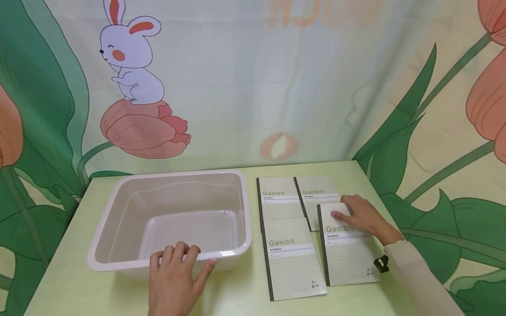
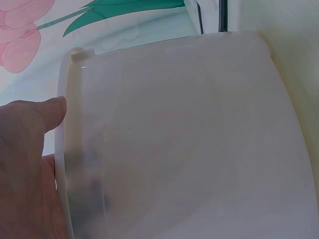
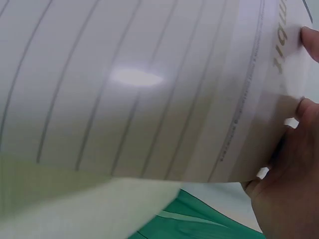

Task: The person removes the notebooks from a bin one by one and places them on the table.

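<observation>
My left hand (image 1: pixel 175 274) grips the near rim of a beige plastic basin (image 1: pixel 95 245), fingers over the edge and thumb along the outside. In the left wrist view the basin's outer wall (image 2: pixel 189 134) fills most of the picture, with the thumb (image 2: pixel 52 113) at its rim. My right hand (image 1: pixel 363 216) holds a Gambit notebook (image 1: pixel 348 263) near its top right corner, thumb on the cover and fingers around the edge. Up close in the right wrist view, the notebook's lined cover (image 3: pixel 134 99) bows slightly above the table, its far fingers partly hidden.
Left of the held notebook lies another Gambit notebook (image 1: pixel 294 272). Behind these, two more notebooks (image 1: pixel 278 204) lie side by side, partly covered. A printed curtain (image 1: pixel 237 109) with a rabbit and flowers hangs behind the pale green table (image 1: pixel 233 294).
</observation>
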A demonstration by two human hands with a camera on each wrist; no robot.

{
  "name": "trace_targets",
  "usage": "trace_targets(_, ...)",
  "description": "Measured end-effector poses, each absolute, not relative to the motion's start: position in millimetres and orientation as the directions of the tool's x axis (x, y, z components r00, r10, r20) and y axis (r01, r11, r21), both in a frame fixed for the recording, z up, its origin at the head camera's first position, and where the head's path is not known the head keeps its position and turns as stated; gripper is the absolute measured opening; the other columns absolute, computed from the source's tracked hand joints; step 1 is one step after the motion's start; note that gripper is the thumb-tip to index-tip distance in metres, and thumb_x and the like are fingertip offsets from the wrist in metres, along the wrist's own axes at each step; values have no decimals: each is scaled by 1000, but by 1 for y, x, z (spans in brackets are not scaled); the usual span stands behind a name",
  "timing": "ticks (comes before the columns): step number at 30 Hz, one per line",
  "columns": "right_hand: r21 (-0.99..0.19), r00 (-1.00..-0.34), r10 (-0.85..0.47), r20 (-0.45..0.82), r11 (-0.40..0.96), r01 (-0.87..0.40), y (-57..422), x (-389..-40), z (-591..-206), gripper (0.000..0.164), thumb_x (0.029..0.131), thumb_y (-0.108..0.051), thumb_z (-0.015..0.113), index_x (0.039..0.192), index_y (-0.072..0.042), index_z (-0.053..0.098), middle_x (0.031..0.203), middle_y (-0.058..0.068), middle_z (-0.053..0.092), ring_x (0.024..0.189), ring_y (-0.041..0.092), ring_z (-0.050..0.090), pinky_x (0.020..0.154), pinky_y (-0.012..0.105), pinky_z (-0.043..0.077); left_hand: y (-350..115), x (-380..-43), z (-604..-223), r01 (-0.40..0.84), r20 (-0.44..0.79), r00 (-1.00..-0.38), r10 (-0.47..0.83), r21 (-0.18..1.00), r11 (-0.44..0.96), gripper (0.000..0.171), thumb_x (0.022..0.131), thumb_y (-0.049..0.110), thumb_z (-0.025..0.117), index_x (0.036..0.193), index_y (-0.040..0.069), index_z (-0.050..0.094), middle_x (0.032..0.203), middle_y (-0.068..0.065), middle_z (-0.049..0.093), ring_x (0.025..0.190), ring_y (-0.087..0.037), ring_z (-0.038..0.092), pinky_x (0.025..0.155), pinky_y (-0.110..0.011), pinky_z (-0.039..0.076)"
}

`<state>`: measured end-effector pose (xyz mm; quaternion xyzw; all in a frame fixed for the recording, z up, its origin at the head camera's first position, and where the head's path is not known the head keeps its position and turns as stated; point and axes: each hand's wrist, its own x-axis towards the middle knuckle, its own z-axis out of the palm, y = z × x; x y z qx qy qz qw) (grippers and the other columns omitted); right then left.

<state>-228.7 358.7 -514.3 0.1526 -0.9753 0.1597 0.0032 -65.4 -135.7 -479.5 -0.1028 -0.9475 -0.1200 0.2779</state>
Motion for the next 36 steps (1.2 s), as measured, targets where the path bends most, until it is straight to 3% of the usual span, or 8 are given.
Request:
trace_targets(11, -243, -947, -320, -32, 921, -303, 351, -230, -550, 57, 87, -65, 58, 113, -14, 61, 89, -4, 63, 81, 15, 50, 70, 35, 38, -134, -64, -480, 262, 538, -833, 130, 176, 949, 56, 94, 67, 42, 93, 14, 60, 90, -5, 56, 85, -30, 52, 91, -50, 36)
trace_targets(19, -242, -949, -295, -108, 934, -263, 348, -233, -566, 61, 86, -67, 58, 113, -12, 60, 97, 1, 65, 86, 19, 52, 78, 43, 42, -134, -61, -479, 252, 520, -845, 124, 182, 950, 53, 92, 66, 46, 94, 15, 60, 90, -5, 56, 86, -30, 52, 91, -50, 35)
trace_targets(31, -150, -957, -290, 22, 945, -290, 344, -228, -578, 62, 87, -69, 56, 123, -18, 56, 120, 10, 56, 106, 29, 49, 82, 50, 39, -136, -60, -477, 254, 531, -838, 126, 175, 951, 57, 94, 67, 40, 94, 14, 59, 90, -6, 55, 85, -30, 51, 90, -50, 36)
trace_targets(36, -142, -960, -265, 94, 951, -276, 335, -226, -567, 62, 88, -66, 57, 129, -19, 55, 133, 11, 51, 123, 35, 48, 93, 57, 37, -137, -61, -476, 255, 507, -852, 130, 184, 949, 53, 93, 65, 47, 97, 14, 61, 94, -6, 57, 89, -31, 52, 93, -51, 34)
